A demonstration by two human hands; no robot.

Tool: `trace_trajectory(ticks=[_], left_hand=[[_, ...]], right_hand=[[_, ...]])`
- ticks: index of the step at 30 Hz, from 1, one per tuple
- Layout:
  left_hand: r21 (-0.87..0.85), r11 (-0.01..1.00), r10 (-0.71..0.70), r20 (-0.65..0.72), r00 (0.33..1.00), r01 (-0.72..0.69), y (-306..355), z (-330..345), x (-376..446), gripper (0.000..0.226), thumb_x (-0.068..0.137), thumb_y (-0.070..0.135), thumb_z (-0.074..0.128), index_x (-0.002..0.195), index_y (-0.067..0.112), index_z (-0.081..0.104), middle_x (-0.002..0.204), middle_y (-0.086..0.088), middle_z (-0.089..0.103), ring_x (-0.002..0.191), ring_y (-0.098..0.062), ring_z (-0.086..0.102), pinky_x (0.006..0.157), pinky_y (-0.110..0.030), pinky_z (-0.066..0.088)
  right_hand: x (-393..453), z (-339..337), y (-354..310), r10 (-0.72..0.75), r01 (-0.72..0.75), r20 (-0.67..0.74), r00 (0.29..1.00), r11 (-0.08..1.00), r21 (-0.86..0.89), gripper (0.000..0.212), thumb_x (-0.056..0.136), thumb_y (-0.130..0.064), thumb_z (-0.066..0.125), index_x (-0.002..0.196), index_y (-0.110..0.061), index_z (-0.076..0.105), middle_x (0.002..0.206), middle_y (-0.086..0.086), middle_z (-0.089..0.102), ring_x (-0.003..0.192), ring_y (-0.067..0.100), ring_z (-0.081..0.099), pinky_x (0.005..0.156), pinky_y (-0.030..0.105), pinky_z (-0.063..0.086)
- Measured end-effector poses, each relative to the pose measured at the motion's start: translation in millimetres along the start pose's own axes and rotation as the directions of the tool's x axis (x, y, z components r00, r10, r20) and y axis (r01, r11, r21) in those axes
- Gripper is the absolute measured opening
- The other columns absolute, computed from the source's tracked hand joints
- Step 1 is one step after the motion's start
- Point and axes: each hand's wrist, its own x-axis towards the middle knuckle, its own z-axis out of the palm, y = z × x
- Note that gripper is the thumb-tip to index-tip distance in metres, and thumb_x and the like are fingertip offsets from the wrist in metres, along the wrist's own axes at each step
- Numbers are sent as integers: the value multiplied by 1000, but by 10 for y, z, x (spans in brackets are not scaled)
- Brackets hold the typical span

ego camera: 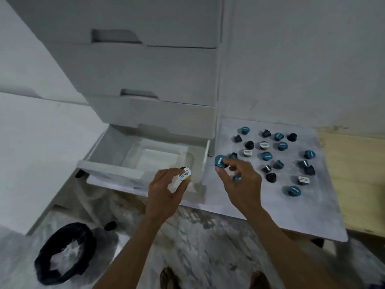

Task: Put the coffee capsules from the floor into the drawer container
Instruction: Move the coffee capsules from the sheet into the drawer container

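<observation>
Near the middle of the frame, the left hand (166, 190) is pinching a white-lidded capsule (185, 174) between thumb and fingertips, holding it over the near right corner of the open drawer (100, 147). Inside the drawer, a clear container (183, 152) is sitting with a bare white bottom showing. Just right of centre, the right hand (241, 180) is gripping a blue-lidded capsule (220, 161) by its edge between thumb and forefinger, lid tilted toward the camera, its other fingers curling loosely. It is hovering by the left edge of a pale mat (291, 215) lying on the floor. Loose capsules (270, 155) are lying scattered across the mat in the right half of the frame, some blue-lidded, some white-lidded, some showing dark bodies, a few tipped on their sides. In the lower left, a black-lined bin (64, 251) is standing on the marbled floor (198, 236).
</observation>
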Motion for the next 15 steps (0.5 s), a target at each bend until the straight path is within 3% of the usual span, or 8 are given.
trace_trajectory(ticks=[3,6,10,12,15], left_hand=[[-2,1000,-14,-15,1000,14,-380,-467,94,32,75,15,82,105,16,71,104,32,56,90,1,58,79,-1,42],[-22,999,-35,41,999,36,-738,-877,225,30,75,16,82,102,22,71,101,39,53,83,5,55,70,-2,44],[-24,997,-71,137,988,75,-1094,-1187,530,27,78,21,81,103,27,72,95,28,60,82,15,57,63,-1,43],[13,995,-104,196,975,103,-1291,-1238,721,25,79,25,80,103,25,73,93,16,64,76,8,60,60,-1,42],[84,990,-131,323,937,110,-1581,-1241,982,26,77,27,81,102,24,74,86,16,64,69,5,59,60,-3,38]], right_hand=[[-186,440,-220,10,-10,62,998,1000,-1,25,77,-22,82,99,-15,72,90,-4,67,76,6,57,64,9,42],[-282,799,-399,70,-69,92,993,997,-17,25,76,-24,82,99,-18,73,90,-3,68,79,4,60,64,10,44],[-226,1106,-591,116,-114,116,986,993,-26,25,76,-26,82,99,-22,73,88,-2,69,81,4,61,64,10,45],[-133,1250,-635,131,-125,150,980,991,-50,25,76,-29,82,99,-24,73,89,-3,69,79,6,61,64,11,45],[19,1482,-614,146,-132,223,964,988,-76,22,76,-29,82,96,-25,73,89,-8,70,77,6,61,64,14,46]])
